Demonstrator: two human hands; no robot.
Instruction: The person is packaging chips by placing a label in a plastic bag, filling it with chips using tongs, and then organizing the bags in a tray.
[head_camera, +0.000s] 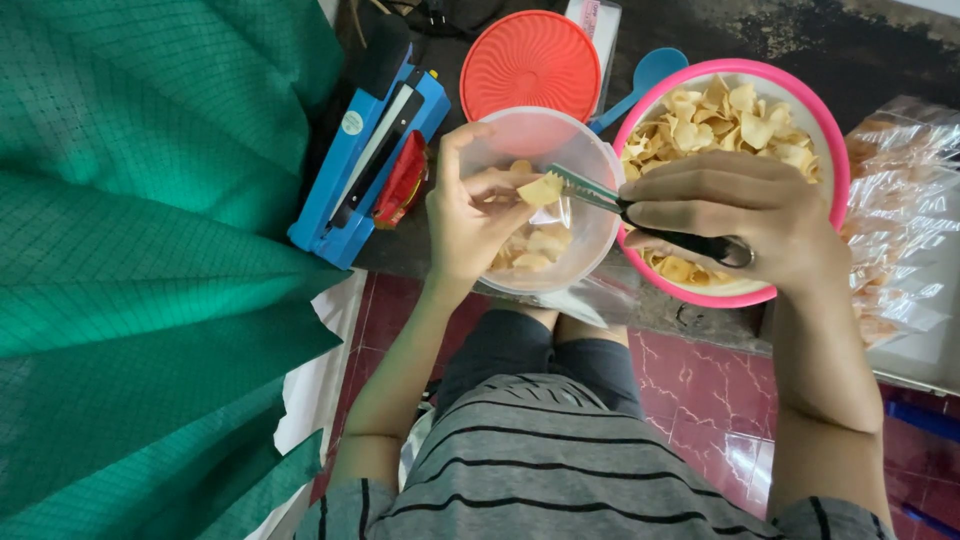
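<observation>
Pink bowl (835, 150) behind tongs (640, 215); blue sealer (365, 160) probably left.

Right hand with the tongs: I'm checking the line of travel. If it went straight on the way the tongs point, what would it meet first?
The right hand points its tongs left. Their tips already pinch a chip; just beyond lie the left hand's fingers on the clear tub. Depth is uncertain.

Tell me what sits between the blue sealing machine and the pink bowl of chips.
In the head view, between the blue sealing machine and the pink bowl sits the clear plastic container, held by the left hand, tongs reaching over it.
</observation>
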